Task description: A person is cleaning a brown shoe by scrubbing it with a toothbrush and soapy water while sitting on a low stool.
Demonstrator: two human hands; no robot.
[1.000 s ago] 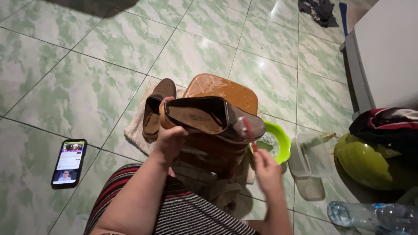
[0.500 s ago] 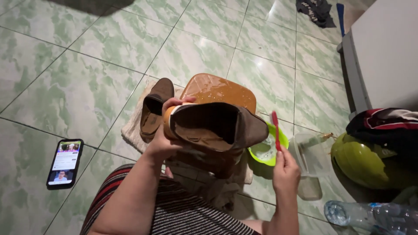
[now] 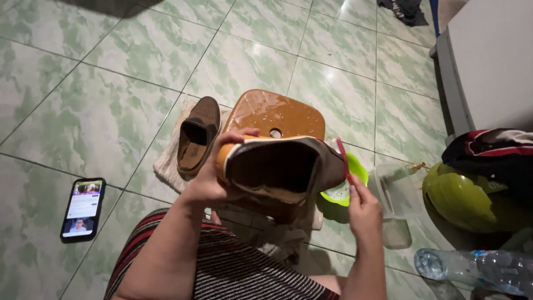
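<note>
My left hand (image 3: 217, 172) grips the heel end of a brown shoe (image 3: 280, 166), held up sideways with its opening facing me. My right hand (image 3: 363, 208) holds a red-handled toothbrush (image 3: 343, 161), its head up against the shoe's toe end. A second brown shoe (image 3: 197, 136) lies on a pale cloth (image 3: 166, 161) on the tiled floor to the left. Behind the held shoe stands a wet brown plastic stool (image 3: 275, 114).
A green bowl (image 3: 355, 183) sits on the floor just right of the shoe, beside a clear plastic container (image 3: 397, 194). A lit phone (image 3: 83, 208) lies at left. A green helmet-like object (image 3: 472, 200), a water bottle (image 3: 477, 269) and a white cabinet (image 3: 488, 61) are at right.
The shoe has been raised and turned more toward me. My right hand has lifted the toothbrush from near the green bowl up to the shoe's toe end.
</note>
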